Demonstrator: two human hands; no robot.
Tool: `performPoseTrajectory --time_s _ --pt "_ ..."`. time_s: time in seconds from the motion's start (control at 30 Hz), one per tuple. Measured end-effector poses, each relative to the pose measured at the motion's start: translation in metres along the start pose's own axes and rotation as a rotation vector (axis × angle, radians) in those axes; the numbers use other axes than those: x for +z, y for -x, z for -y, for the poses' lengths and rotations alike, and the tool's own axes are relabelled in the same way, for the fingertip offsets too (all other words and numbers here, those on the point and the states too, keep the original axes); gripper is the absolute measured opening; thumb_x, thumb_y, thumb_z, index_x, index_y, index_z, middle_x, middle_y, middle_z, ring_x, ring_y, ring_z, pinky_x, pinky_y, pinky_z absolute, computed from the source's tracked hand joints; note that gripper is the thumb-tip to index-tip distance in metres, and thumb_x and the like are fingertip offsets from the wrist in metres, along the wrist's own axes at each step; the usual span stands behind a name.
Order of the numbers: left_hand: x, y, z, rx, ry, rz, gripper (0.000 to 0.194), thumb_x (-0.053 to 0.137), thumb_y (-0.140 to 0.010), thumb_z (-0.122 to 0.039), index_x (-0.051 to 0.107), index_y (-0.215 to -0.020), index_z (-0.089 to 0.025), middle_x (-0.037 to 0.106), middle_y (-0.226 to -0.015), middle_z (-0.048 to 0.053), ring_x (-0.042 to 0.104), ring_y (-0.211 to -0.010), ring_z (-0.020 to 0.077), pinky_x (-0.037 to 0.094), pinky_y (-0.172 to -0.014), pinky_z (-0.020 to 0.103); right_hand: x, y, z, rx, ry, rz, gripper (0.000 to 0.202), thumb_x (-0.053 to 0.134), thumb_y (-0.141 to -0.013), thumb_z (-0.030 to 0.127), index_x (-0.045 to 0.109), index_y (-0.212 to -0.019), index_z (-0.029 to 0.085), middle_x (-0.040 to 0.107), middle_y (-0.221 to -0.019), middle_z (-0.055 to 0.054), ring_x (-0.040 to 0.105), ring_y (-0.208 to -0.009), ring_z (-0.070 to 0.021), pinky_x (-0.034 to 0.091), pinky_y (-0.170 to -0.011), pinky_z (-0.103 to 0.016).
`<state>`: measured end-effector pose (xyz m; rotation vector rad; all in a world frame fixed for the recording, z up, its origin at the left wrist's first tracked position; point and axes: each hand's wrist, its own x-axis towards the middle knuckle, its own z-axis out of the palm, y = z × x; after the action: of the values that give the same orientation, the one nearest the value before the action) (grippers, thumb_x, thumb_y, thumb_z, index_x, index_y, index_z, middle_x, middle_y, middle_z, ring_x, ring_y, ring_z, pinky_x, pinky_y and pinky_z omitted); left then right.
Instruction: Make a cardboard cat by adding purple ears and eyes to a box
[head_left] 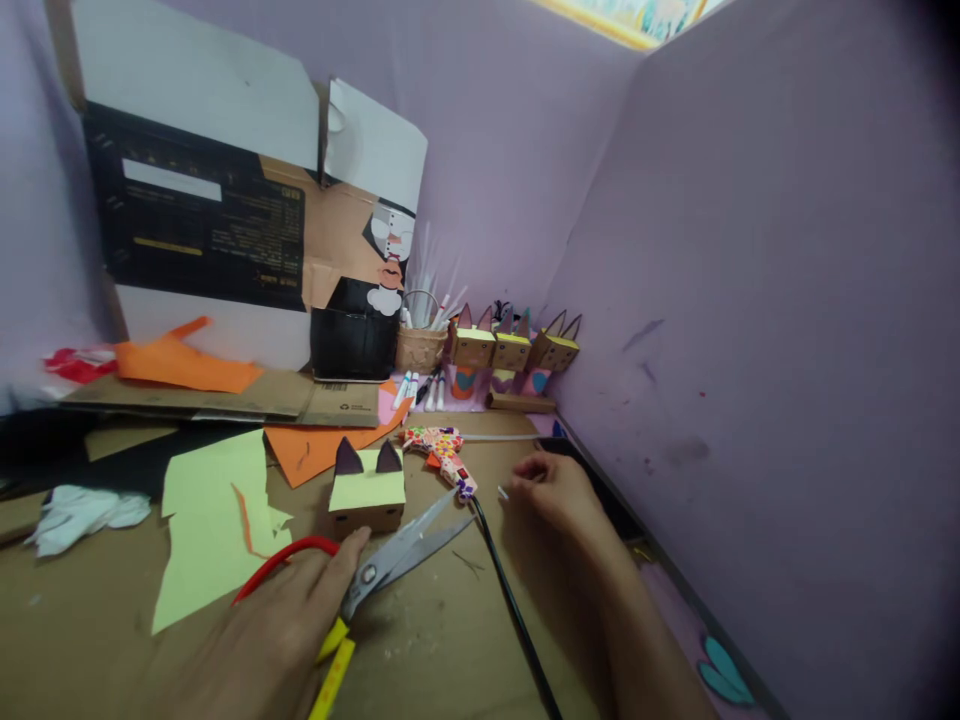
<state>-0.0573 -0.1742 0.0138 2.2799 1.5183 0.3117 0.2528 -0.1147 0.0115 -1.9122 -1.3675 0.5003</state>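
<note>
My left hand (277, 625) is closed around the red and yellow handles of a pair of scissors (371, 572), whose blades are spread and point up to the right. Just beyond that hand is a small cardboard box (367, 490) with a pale yellow top and two dark pointed ears. My right hand (559, 490) hovers over the board at centre right, its fingers curled together; whatever may be between them is too small to make out. A small white piece (503, 493) lies beside its fingertips. A patterned glue gun (450, 458) with a black cord lies between the hands.
Pale green paper (214, 530), orange paper (315, 450) and a crumpled white tissue (86, 515) lie at left. Three eared cardboard figures (512, 350) stand at the back beside a basket (421, 348) of white sticks. An unfolded carton (202, 210) leans on the wall.
</note>
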Motion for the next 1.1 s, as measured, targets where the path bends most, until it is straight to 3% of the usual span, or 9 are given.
performPoseTrajectory --time_s 0.1,0.17,0.27,0.37,0.43,0.63,1.1 --pt "-0.001 0.000 -0.004 0.031 -0.167 0.039 0.068 0.036 -0.072 -0.007 0.037 -0.138 -0.024 0.060 -0.121 0.012 0.058 -0.106 0.0309 0.050 -0.082 0.043 -0.010 0.019 0.023 -0.148 -0.054 -0.157 0.012 0.058 -0.075 0.029 0.065 -0.075 0.018 0.064 -0.071 -0.004 0.057 -0.065 -0.0166 0.043 -0.059 -0.027" --pt "0.000 0.000 -0.007 0.058 -0.228 0.012 0.068 0.034 -0.072 -0.004 0.039 -0.137 -0.023 0.062 -0.118 0.012 0.059 -0.104 0.0297 0.050 -0.083 0.042 -0.014 0.037 0.038 -0.536 -0.157 -0.238 0.009 0.060 -0.077 0.028 0.064 -0.076 0.019 0.062 -0.082 -0.005 0.057 -0.073 -0.0176 0.045 -0.063 -0.029" --pt "0.001 0.000 -0.010 0.071 -0.297 0.005 0.069 0.031 -0.070 0.001 0.043 -0.135 -0.021 0.064 -0.113 0.013 0.061 -0.099 0.0290 0.051 -0.082 0.043 -0.011 0.061 0.053 -0.931 -0.125 -0.078 0.016 0.065 -0.075 0.018 0.065 -0.091 0.022 0.057 -0.103 -0.007 0.055 -0.096 -0.0209 0.044 -0.085 -0.038" --pt "-0.001 0.001 -0.014 0.069 -0.352 -0.030 0.069 0.031 -0.069 0.003 0.046 -0.133 -0.016 0.066 -0.106 0.016 0.063 -0.094 0.0291 0.051 -0.079 0.043 0.000 0.071 0.057 -1.125 0.045 0.020 0.029 0.068 -0.072 0.014 0.063 -0.099 0.021 0.052 -0.113 -0.008 0.049 -0.106 -0.0247 0.027 -0.103 -0.053" --pt "-0.002 0.001 -0.017 0.070 -0.365 -0.045 0.067 0.032 -0.069 0.002 0.047 -0.132 -0.016 0.067 -0.103 0.015 0.063 -0.092 0.0290 0.051 -0.079 0.043 0.007 0.072 0.056 -1.167 0.097 0.032 0.029 0.067 -0.071 0.012 0.063 -0.099 0.020 0.053 -0.111 -0.009 0.048 -0.105 -0.0257 0.022 -0.105 -0.059" --pt "-0.006 0.000 -0.023 0.074 -0.413 -0.031 0.065 0.028 -0.072 0.005 0.048 -0.131 -0.015 0.067 -0.102 0.014 0.063 -0.088 0.0264 0.052 -0.074 0.041 0.019 0.071 0.058 -1.202 0.079 -0.034 0.023 0.065 -0.074 0.009 0.064 -0.094 0.019 0.057 -0.100 -0.007 0.049 -0.098 -0.0239 0.025 -0.102 -0.062" --pt "-0.001 0.002 -0.019 0.047 -0.361 -0.110 0.061 0.032 -0.075 0.003 0.047 -0.130 -0.019 0.065 -0.094 0.011 0.062 -0.094 0.0236 0.050 -0.079 0.035 0.025 0.072 0.058 -1.254 0.016 -0.085 0.024 0.055 -0.078 0.002 0.069 -0.086 0.020 0.066 -0.092 -0.004 0.052 -0.088 -0.0190 0.024 -0.105 -0.058"
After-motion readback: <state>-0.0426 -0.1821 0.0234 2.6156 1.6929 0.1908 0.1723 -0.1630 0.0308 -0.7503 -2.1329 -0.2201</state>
